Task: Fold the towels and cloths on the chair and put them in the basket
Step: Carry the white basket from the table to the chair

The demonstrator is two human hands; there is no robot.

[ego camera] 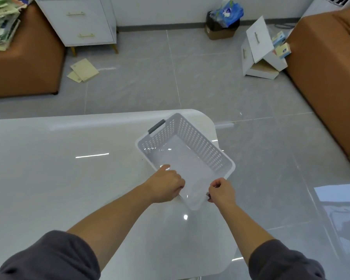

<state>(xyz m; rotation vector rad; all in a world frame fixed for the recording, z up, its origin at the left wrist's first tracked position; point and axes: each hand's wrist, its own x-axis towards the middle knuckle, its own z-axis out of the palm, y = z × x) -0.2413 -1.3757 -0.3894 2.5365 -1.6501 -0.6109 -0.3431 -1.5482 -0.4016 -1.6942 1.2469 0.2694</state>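
A pale grey rectangular plastic basket point(200, 144) is being held upright on the glossy white tabletop point(69, 178), set diagonally near its rounded far right corner. Its walls are pierced with rows of small holes, its smooth floor is lying bare, and a dark grey handle point(156, 126) is fitted to the far short rim. The near end is being gripped by the left hand point(166, 186) and the right hand point(222, 191).

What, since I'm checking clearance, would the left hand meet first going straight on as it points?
The basket: the left hand grips its near rim, and straight on lies its perforated far wall, though depth is unclear.
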